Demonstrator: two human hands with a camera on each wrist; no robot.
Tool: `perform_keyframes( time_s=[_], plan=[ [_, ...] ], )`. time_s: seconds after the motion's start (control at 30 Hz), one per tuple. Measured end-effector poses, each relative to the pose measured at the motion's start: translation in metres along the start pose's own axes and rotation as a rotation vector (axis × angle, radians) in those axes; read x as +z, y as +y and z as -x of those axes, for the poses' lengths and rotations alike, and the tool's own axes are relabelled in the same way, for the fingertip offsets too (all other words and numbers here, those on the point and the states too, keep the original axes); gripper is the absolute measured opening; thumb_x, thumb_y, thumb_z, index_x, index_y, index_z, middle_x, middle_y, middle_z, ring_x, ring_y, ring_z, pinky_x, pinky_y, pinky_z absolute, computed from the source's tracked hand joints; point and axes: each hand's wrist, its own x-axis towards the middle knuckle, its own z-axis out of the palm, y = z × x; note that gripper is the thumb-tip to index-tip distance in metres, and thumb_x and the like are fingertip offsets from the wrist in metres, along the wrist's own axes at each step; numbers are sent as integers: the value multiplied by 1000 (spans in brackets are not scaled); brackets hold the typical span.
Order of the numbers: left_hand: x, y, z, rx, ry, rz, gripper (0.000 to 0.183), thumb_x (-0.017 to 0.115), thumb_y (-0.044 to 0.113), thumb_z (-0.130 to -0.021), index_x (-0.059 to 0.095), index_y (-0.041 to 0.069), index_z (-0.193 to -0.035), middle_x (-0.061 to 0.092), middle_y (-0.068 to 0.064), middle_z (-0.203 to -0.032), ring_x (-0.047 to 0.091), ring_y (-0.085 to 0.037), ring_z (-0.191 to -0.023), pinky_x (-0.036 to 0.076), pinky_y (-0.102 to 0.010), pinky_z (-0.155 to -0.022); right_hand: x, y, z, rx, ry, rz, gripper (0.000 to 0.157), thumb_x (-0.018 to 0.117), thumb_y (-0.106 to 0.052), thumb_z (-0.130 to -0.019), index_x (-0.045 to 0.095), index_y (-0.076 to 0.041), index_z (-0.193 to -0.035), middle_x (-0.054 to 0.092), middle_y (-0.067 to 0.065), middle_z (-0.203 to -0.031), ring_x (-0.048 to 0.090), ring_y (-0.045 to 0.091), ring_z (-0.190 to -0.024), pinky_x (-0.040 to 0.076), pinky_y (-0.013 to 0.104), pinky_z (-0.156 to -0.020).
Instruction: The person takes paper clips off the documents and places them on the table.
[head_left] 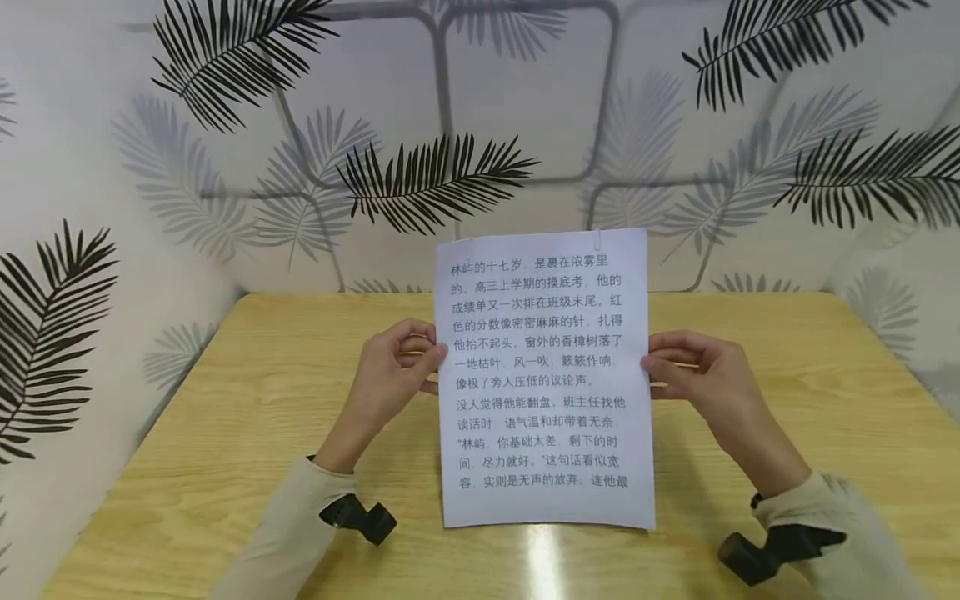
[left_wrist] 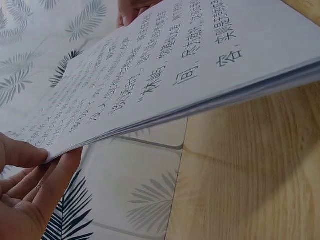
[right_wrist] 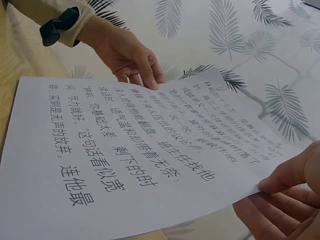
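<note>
A stack of printed paper sheets [head_left: 543,379] is held up over the table, its text side facing the head camera. My left hand [head_left: 397,367] pinches the left edge, with the thumb in front and fingers behind. On the opposite edge, my right hand [head_left: 701,375] pinches in the same way at about the same height. Several layers show along the stack's edge [left_wrist: 200,107] in the left wrist view. A paper clip [head_left: 597,240] sits on the top edge toward the right; a small mark near the top left is too faint to tell.
Below the paper lies a light wooden table [head_left: 225,433]. Behind it stands a pale wall [head_left: 525,100] with a dark and grey leaf pattern. Each wrist carries a black strapped-on device, one on the left sleeve [head_left: 281,525] and one on the right.
</note>
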Motion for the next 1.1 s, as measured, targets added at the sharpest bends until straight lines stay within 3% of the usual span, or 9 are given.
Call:
perform_keyframes(
  time_s=[0.17,0.33,0.47,0.6,0.87,1.1],
  plan=[
    [2,-3,-1,-33,-49,37,17,62,1,-92,61,-7,-107,69,-21,-92,70,-18,-72,61,-37,-62,-2,4,3,-2,12,-49,13,67,-1,-89,67,-9,-99,72,-4,-85,71,12,-74,60,28,-64],
    [3,-6,-3,-76,-121,0,19,65,6,-91,67,-6,-105,72,-19,-91,71,-18,-69,61,-36,-62,-2,5,2,27,7,-46,13,67,-3,-89,67,-10,-100,72,-5,-86,70,10,-75,60,28,-65],
    [0,-6,-3,-80,-83,-5,20,66,7,-91,68,-7,-105,73,-20,-90,70,-17,-66,60,-32,-60,-2,4,0,31,-38,9,18,66,-4,-90,62,-9,-107,70,-7,-92,69,9,-81,60,29,-68],
    [-1,-3,-3,-98,-31,9,23,67,8,-91,68,-9,-105,73,-20,-91,68,-13,-63,58,-27,-56,0,-4,-7,-56,-42,57,25,63,-7,-93,56,-7,-116,68,-6,-99,69,9,-85,60,28,-69],
    [6,-10,-2,-160,4,92,22,65,5,-91,68,-9,-107,72,-22,-94,69,-14,-65,56,-23,-54,11,-35,-26,-310,206,374,23,60,-10,-95,56,3,-115,60,-5,-106,61,-2,-91,54,13,-73],
    [11,-12,-1,-138,52,49,19,67,4,-90,70,-8,-105,72,-22,-91,68,-13,-62,56,-23,-54,18,-53,-41,-422,367,442,19,59,-9,-95,62,6,-105,64,2,-104,60,-6,-84,51,9,-69]
  ],
)
